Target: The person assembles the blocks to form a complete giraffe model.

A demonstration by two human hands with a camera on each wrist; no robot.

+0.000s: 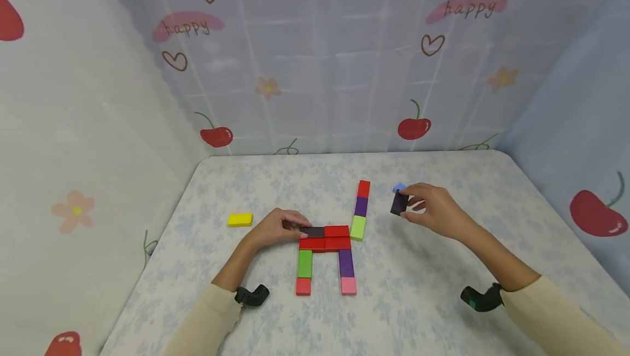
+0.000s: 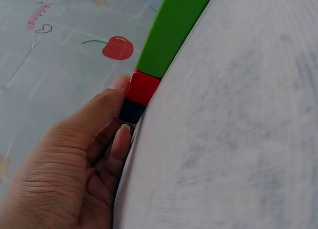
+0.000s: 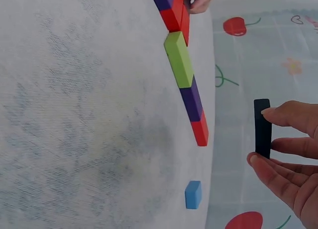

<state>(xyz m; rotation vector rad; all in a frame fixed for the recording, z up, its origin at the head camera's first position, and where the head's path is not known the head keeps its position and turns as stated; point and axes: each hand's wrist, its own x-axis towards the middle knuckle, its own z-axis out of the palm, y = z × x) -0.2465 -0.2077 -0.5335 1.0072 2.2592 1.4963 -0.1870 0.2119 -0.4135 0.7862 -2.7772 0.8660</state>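
Observation:
My left hand (image 1: 276, 228) holds a black block (image 1: 315, 232) by its left end, thumb and fingers on either side. That block lies flat beside a red block (image 1: 337, 231), above a row of red blocks (image 1: 312, 244). Two legs run down from this row: a green block (image 1: 305, 264) over a red one, and a purple block (image 1: 346, 263) over a pink one. Off to the right, my right hand (image 1: 435, 211) pinches another black block (image 3: 263, 127) between thumb and fingers, raised above the table. A blue block (image 3: 193, 194) is partly hidden behind it in the head view.
A slanting column of lime (image 1: 358, 228), purple (image 1: 361, 206) and red (image 1: 363, 188) blocks rises from the body's upper right corner. One yellow block (image 1: 240, 220) lies left of my left hand. The pale patterned table (image 1: 408, 312) meets a printed curtain (image 1: 339, 71) at the back.

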